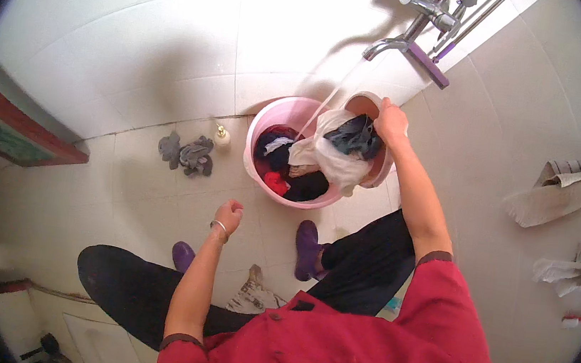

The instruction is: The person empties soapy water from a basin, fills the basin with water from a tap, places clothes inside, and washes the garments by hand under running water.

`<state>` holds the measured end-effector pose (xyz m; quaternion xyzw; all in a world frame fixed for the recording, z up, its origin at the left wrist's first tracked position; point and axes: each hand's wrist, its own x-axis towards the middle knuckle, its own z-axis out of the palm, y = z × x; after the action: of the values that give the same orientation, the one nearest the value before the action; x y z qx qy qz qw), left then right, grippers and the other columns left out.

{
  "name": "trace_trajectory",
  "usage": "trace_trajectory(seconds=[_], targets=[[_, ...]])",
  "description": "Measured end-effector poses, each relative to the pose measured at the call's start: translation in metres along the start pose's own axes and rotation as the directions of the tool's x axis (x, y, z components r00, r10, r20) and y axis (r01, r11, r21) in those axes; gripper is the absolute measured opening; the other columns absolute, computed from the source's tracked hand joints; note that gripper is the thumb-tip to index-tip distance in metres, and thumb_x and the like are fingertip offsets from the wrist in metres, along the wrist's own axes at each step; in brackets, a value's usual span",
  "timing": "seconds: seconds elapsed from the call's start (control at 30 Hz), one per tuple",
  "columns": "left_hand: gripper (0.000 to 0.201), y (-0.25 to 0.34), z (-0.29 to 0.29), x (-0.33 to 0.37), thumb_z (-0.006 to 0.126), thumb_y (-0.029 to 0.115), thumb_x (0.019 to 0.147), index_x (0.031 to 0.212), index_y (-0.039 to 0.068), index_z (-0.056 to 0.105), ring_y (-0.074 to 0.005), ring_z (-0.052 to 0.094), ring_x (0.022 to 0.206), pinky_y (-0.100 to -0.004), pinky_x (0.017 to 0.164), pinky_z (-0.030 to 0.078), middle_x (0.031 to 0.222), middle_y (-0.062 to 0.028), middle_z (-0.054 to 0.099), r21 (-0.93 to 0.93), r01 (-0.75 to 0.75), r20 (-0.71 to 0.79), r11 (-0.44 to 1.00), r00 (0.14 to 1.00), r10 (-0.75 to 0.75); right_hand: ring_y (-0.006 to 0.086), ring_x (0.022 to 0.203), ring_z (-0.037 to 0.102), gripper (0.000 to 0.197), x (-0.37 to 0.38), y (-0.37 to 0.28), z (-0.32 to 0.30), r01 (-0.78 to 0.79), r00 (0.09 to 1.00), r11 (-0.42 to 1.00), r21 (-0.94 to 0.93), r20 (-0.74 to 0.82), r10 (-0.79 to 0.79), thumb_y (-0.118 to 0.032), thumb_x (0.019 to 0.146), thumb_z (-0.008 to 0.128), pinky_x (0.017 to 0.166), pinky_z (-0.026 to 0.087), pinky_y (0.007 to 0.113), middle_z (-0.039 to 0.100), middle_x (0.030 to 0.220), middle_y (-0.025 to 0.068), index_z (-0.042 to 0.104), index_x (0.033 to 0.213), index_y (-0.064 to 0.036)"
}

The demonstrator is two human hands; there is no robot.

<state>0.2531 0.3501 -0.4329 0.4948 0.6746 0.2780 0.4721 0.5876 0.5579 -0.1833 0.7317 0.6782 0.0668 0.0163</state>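
My right hand [390, 123] grips the rim of a tilted bucket [380, 167] with a brownish inside. A white cloth [331, 142] and a dark garment [356, 137] spill from its mouth over the right side of a pink basin [252, 165]. Inside the basin lie dark clothes [306, 185], a red piece [276, 183] and a small pale one. A thin stream of water runs from the faucet [386, 47] down into it. My left hand [229, 215] hangs over the floor, left of and nearer than the basin, its fingers curled with nothing seen in them.
Left of the basin are a pump bottle [222, 136] and wet grey cloths [187, 153]. A patterned cloth [254, 297] lies on the floor between my purple shoes [307, 250]. Towels [563, 192] hang at the right. A red-edged panel [21, 123] juts in at the left.
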Motion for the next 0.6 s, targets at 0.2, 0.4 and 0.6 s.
trace_trajectory(seconds=[0.2,0.4,0.6], targets=[[0.012,-0.017,0.009,0.001,0.048,0.007,0.074,0.083,0.002,0.054,-0.0127,0.053,0.055,-0.026,0.049,0.044,0.064,-0.0064,0.056,0.05,-0.045,-0.026,0.998,0.999,0.047,0.0367,0.079,0.056,0.026,-0.003,0.01,-0.026,0.018,0.996,0.999,0.027,-0.088,-0.016,-0.007,0.07,0.049,0.07,0.046,0.043,0.056,0.084,0.0203,0.045,0.096,-0.0024],[0.011,-0.017,0.012,-0.001,0.048,0.007,0.074,0.082,0.001,0.054,-0.0127,0.054,0.055,-0.0263,0.049,0.044,0.066,-0.0068,0.057,0.089,-0.037,0.044,0.995,0.998,0.033,0.0363,0.082,0.056,0.032,0.008,0.028,-0.04,-0.182,0.942,0.94,0.288,-0.224,0.251,-0.009,0.068,0.054,0.072,0.045,0.042,0.057,0.087,0.0218,0.047,0.098,-0.0016],[0.012,-0.025,0.02,0.0,0.049,0.007,0.074,0.083,0.002,0.055,-0.013,0.054,0.055,-0.0256,0.048,0.045,0.066,-0.0067,0.057,0.082,-0.02,0.044,0.996,0.999,0.016,0.0326,0.094,0.052,0.042,0.041,0.031,0.056,0.116,0.969,0.819,0.562,-0.245,0.031,-0.009,0.064,0.055,0.082,0.04,0.039,0.056,0.095,0.0189,0.048,0.104,-0.0025]])
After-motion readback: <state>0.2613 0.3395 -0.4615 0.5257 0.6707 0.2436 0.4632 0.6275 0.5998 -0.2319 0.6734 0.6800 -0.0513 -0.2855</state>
